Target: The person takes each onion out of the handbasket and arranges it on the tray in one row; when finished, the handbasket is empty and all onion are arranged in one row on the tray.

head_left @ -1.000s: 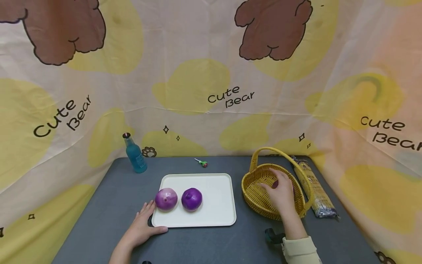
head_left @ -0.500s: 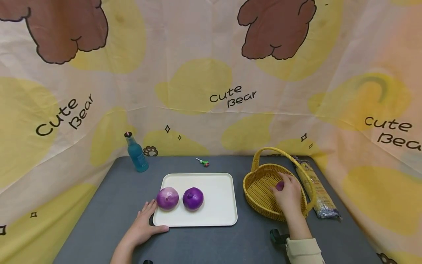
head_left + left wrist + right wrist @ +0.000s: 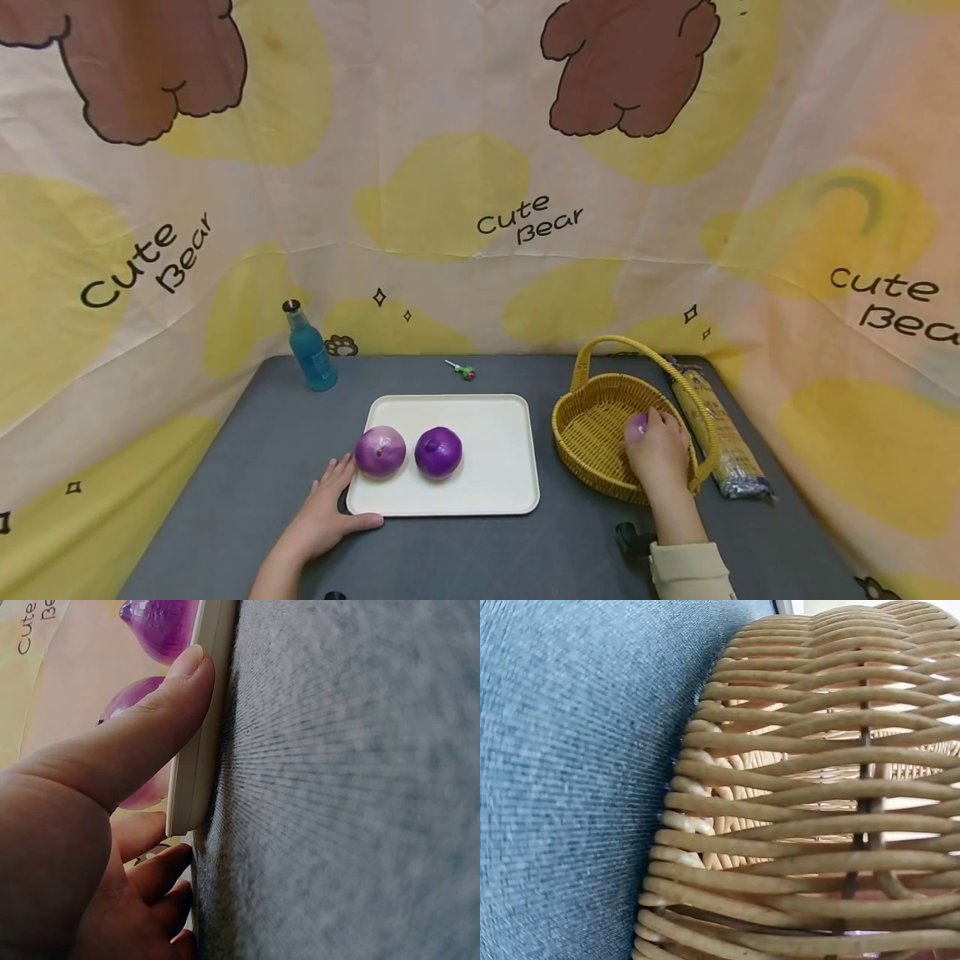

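A white tray (image 3: 495,467) lies mid-table, bearing a pale purple onion (image 3: 380,452) and a darker purple onion (image 3: 438,453). At the tray's front left corner rests my left hand (image 3: 322,512). Its thumb (image 3: 161,712) lies along the front rim, and its other fingers extend along the left side. My right hand (image 3: 660,450) reaches inside a yellow wicker basket (image 3: 581,442). Its fingers curl round another purple onion (image 3: 636,427), which they partly hide. The right wrist view is mostly filled by the basket's woven wall (image 3: 802,787).
A blue bottle (image 3: 311,354) stands at the back left. Near the back edge lies a small lollipop (image 3: 461,369). A long clear-wrapped yellow packet (image 3: 723,437) lies right of the basket. The basket's handle (image 3: 660,354) arches over it. A patterned cloth (image 3: 450,292) hangs behind.
My right hand, spread over the basket a second ago, has moved slightly right and down and closed its fingers round the onion. The left hand and tray keep their place.
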A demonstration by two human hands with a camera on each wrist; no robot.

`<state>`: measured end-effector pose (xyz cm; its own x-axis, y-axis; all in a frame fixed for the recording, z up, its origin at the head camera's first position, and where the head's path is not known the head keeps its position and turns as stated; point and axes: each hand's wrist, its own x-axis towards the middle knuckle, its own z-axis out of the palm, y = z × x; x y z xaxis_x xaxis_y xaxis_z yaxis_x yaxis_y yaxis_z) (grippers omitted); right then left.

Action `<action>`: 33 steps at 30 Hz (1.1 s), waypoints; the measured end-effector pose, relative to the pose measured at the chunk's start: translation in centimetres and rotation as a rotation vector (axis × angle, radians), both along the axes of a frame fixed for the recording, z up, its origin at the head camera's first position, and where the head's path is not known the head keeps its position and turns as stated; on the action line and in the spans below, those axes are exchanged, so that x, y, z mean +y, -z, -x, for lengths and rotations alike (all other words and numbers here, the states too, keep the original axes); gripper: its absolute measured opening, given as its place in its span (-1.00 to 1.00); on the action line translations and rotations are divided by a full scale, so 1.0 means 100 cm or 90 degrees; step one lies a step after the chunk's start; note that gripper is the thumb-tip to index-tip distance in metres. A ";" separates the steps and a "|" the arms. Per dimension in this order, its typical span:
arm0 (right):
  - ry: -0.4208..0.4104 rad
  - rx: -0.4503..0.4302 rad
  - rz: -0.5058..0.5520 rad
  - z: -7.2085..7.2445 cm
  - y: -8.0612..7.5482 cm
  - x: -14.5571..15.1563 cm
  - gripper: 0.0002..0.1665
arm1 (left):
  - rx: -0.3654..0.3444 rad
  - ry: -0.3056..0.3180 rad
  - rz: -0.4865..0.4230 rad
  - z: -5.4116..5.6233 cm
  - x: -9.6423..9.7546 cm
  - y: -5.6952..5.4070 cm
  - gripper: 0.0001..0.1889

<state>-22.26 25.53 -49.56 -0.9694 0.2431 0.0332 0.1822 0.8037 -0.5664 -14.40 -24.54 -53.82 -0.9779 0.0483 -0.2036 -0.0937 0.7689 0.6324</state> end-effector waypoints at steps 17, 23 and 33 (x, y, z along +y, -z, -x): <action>-0.029 0.030 0.097 -0.010 -0.015 -0.013 0.05 | -0.002 0.001 -0.007 -0.001 -0.002 -0.001 0.28; -0.059 0.047 0.127 -0.015 -0.030 -0.023 0.08 | 0.000 -0.001 -0.006 -0.003 -0.001 -0.002 0.28; -0.106 0.084 0.180 -0.020 -0.050 -0.050 0.07 | -0.011 -0.005 -0.004 -0.003 0.001 -0.004 0.28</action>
<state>-20.22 20.49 -44.54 -0.9884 0.0998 0.1146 -0.0276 0.6239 -0.7810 -14.05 -24.42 -53.38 -0.9744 0.0424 -0.2209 -0.1108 0.7642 0.6354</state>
